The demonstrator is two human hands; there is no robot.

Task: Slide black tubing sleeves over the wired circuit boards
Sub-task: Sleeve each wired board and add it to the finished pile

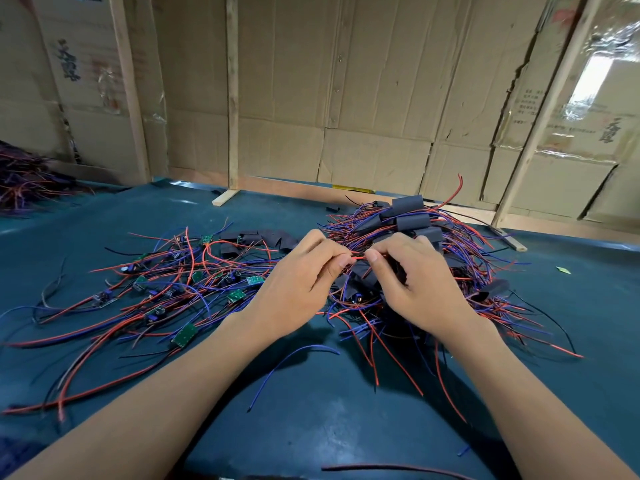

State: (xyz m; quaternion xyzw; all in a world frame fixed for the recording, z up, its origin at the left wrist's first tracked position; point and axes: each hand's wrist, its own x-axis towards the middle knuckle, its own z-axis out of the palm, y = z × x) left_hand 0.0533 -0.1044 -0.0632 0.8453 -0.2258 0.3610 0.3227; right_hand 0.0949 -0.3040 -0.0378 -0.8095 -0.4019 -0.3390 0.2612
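Observation:
My left hand and my right hand meet over the table's middle, both pinching a short stretch of red wire between thumb and forefinger. Under my right hand lies a black tubing sleeve with a small board partly hidden beneath it. To the left spreads a tangle of bare green circuit boards with red, blue and black wires. Loose flat black sleeves lie behind my left hand. At the right is a heap of boards with sleeves on them.
The table is covered in dark teal matting. A cardboard wall with wooden posts stands along the back. Another wire pile sits far left. Stray wires trail toward the near edge.

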